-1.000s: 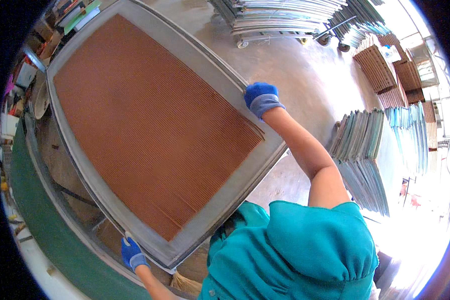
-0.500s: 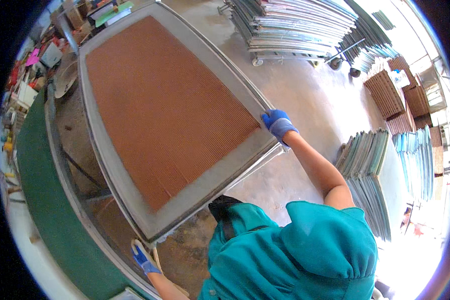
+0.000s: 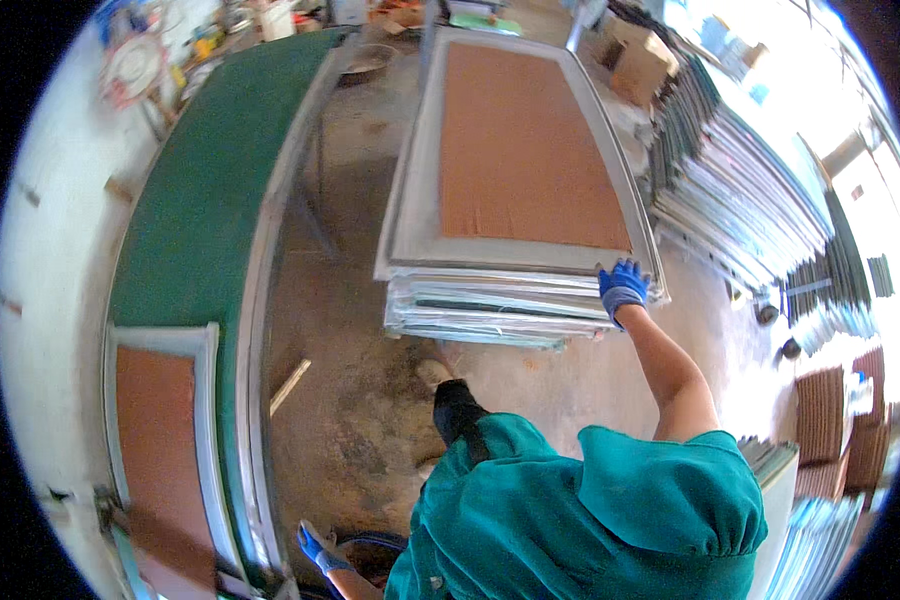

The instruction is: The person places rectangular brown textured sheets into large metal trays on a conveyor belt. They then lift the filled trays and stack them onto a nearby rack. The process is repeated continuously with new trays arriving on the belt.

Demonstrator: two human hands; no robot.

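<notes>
A flat frame with a grey border (image 3: 415,245) and a ribbed brown panel (image 3: 530,150) inside it tops a stack of similar frames (image 3: 490,305). At its near right corner my right hand (image 3: 623,286), in a blue glove, rests with fingers spread on the edge. Down at the lower left, my left hand (image 3: 320,550), also gloved, hangs beside the long green table (image 3: 210,190), apart from the stack. Its fingers look stretched out with nothing in them, though they are slightly blurred. A second framed brown panel (image 3: 157,420) lies on the table's near end.
Tall stacks of frames on a wheeled cart (image 3: 740,200) stand at the right. Brown ribbed panels (image 3: 820,415) are piled nearer on that side. A pale wooden stick (image 3: 290,387) is by the table's edge. A round basin (image 3: 368,62) sits on the floor farther back.
My view has swung left, bringing in the green table and the second framed panel. My left hand has come away from the stack's near left corner. The right-hand fingers have spread at the right corner.
</notes>
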